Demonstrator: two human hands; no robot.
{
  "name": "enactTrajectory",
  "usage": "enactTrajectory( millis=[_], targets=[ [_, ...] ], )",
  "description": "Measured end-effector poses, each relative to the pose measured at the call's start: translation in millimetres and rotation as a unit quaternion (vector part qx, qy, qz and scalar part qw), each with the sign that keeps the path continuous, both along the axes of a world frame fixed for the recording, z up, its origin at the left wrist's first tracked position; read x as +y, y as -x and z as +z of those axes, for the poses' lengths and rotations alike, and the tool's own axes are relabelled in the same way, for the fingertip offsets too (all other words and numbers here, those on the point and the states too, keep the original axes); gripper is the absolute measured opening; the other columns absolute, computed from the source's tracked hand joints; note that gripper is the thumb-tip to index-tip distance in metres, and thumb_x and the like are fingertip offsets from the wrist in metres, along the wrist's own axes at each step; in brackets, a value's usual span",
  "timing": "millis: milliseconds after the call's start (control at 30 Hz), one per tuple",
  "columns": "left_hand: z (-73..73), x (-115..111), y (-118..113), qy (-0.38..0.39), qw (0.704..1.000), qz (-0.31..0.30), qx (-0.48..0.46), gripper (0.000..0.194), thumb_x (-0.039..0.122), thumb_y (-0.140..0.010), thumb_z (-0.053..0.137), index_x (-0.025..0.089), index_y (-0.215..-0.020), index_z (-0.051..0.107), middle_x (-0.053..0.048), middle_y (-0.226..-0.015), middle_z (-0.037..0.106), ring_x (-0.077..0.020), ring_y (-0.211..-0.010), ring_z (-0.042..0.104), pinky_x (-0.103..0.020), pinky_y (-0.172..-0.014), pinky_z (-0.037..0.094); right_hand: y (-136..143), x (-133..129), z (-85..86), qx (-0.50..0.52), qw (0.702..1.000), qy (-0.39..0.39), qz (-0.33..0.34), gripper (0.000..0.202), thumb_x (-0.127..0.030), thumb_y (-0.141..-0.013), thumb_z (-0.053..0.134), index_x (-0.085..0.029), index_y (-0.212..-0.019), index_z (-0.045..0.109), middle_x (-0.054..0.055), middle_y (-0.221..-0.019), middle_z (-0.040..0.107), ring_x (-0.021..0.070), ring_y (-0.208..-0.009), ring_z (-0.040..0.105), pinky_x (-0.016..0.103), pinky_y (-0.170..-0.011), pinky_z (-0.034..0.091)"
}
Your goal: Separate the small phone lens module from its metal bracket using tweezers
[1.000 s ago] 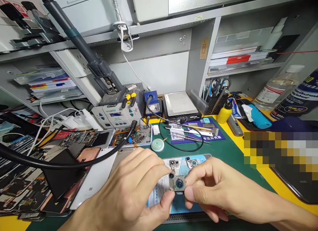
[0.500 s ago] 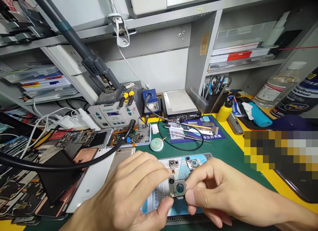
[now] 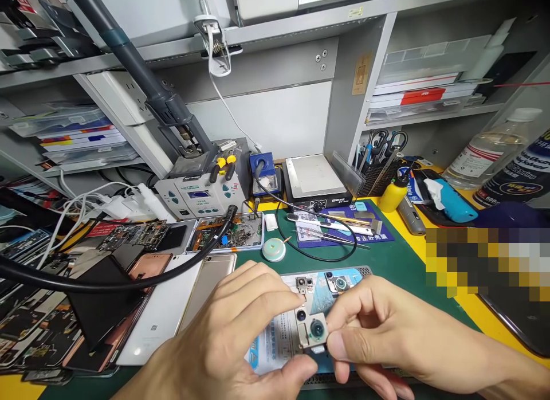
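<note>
My right hand [image 3: 378,331] pinches the right edge of a small metal camera module [image 3: 317,329] with two lenses facing up, between thumb and forefinger. To its left my left hand [image 3: 244,331] is curved around the module, fingers above and thumb below, with a gap between thumb and fingertips. Beneath lies a blue and white printed sheet [image 3: 275,334] on a perforated dark pad. Two more camera modules rest at its far side: a small one [image 3: 304,283] and a larger one [image 3: 339,282] nearer the right hand.
Phones and a white phone back [image 3: 157,325] crowd the left. Behind are a soldering station [image 3: 200,196], a tray of parts [image 3: 232,234], a round tin [image 3: 274,249] and a heating plate [image 3: 315,175]. A yellow bottle [image 3: 392,195] stands right. A black hose [image 3: 172,279] crosses the left side.
The left thumb has moved away from the module's lower edge, and the module has tilted slightly in the right hand's pinch. The whole view has shifted a little.
</note>
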State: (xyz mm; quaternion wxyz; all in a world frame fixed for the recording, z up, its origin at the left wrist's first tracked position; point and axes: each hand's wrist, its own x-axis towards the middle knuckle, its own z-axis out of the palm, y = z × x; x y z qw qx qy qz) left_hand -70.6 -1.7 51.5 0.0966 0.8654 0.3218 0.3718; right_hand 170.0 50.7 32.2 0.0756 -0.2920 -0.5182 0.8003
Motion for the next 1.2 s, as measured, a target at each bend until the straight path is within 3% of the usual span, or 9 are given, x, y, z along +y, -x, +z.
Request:
enactTrajectory(
  millis=[233,433,533,633,767,833,933,1067,1200],
  targets=[
    [-1.0,-1,-3,-0.014,1.000,0.024,-0.002,0.033,0.017,-0.078,0.078,0.007,-0.106,0.064,-0.011,-0.085,0.069,-0.0215,-0.079,0.062,-0.038,-0.070,0.052,1,-2,3.8,-0.027,1.000,-0.011,-0.012,0.024,-0.035,-0.086,0.077,-0.012,-0.084,0.073,0.002,-0.066,0.070,0.0021,-0.037,0.046,0.011,-0.037,0.036],
    [-4.0,-1,0,-0.016,0.999,0.034,-0.008,0.033,0.016,-0.077,0.078,0.008,-0.106,0.063,-0.011,-0.086,0.068,-0.0215,-0.079,0.061,-0.039,-0.070,0.052,4,-8,16.5,-0.108,0.977,-0.181,-0.024,0.027,-0.038,-0.094,0.067,-0.015,-0.079,0.071,-0.006,-0.053,0.053,0.0071,-0.045,0.046,0.016,-0.043,0.034],
    [-6.0,-1,4,0.024,0.999,0.035,-0.027,0.035,0.010,-0.077,0.071,0.008,-0.111,0.063,-0.011,-0.091,0.067,-0.0219,-0.085,0.061,-0.041,-0.077,0.053,5,-14,16.9,-0.105,0.905,-0.402,-0.085,0.021,-0.027,-0.096,0.063,-0.020,-0.080,0.074,-0.004,-0.062,0.062,0.0112,-0.056,0.057,0.019,-0.052,0.044],
    [-5.7,-4,6,0.044,0.996,0.047,-0.054,0.033,0.004,-0.078,0.062,0.010,-0.110,0.063,-0.010,-0.090,0.067,-0.0220,-0.089,0.062,-0.041,-0.082,0.053,5,-17,11.6,-0.015,0.782,-0.600,-0.165,0.016,-0.009,-0.091,0.063,-0.020,-0.090,0.074,-0.002,-0.067,0.072,0.0132,-0.055,0.065,0.021,-0.056,0.051],
    [-4.8,-8,3,0.015,0.995,0.046,-0.087,0.027,0.004,-0.080,0.059,0.011,-0.105,0.065,-0.010,-0.087,0.066,-0.0214,-0.084,0.061,-0.040,-0.076,0.053,2,-15,5.7,0.047,0.607,-0.775,-0.172,0.018,-0.007,-0.097,0.058,-0.011,-0.110,0.070,0.008,-0.079,0.081,0.0173,-0.063,0.074,0.025,-0.059,0.058],
    [-6.8,-8,2,-0.003,0.993,0.055,-0.104,0.026,0.002,-0.081,0.058,0.011,-0.103,0.066,-0.009,-0.085,0.065,-0.0209,-0.082,0.061,-0.040,-0.074,0.053,0,-15,5.0,0.024,0.558,-0.815,-0.152,0.018,-0.008,-0.100,0.056,-0.009,-0.112,0.070,0.010,-0.081,0.082,0.0180,-0.064,0.076,0.026,-0.059,0.060],
    [-12.7,-7,1,-0.041,0.990,0.058,-0.126,0.026,-0.001,-0.078,0.060,0.010,-0.101,0.068,-0.008,-0.081,0.064,-0.0204,-0.079,0.060,-0.040,-0.071,0.053,-1,-18,1.0,-0.003,0.547,-0.825,-0.145,0.019,-0.009,-0.102,0.054,-0.012,-0.114,0.069,0.008,-0.083,0.084,0.0182,-0.067,0.078,0.027,-0.062,0.062],
    [-16.8,-6,-2,-0.102,0.983,0.061,-0.137,0.028,0.001,-0.080,0.062,0.014,-0.103,0.068,-0.004,-0.076,0.066,-0.0175,-0.071,0.060,-0.035,-0.062,0.051,-4,-23,-13.8,-0.017,0.536,-0.815,-0.220,0.029,-0.016,-0.107,0.041,-0.018,-0.123,0.066,0.009,-0.084,0.083,0.0238,-0.068,0.078,0.034,-0.052,0.059],
    [-10.7,-10,-8,-0.107,0.981,0.082,-0.139,0.017,0.006,-0.086,0.064,0.014,-0.100,0.068,-0.004,-0.074,0.066,-0.0161,-0.068,0.060,-0.034,-0.061,0.050,-10,-24,-21.5,-0.018,0.542,-0.827,-0.152,0.037,-0.019,-0.110,0.031,-0.018,-0.130,0.063,0.010,-0.094,0.084,0.0263,-0.077,0.079,0.038,-0.056,0.058]
  ],
)
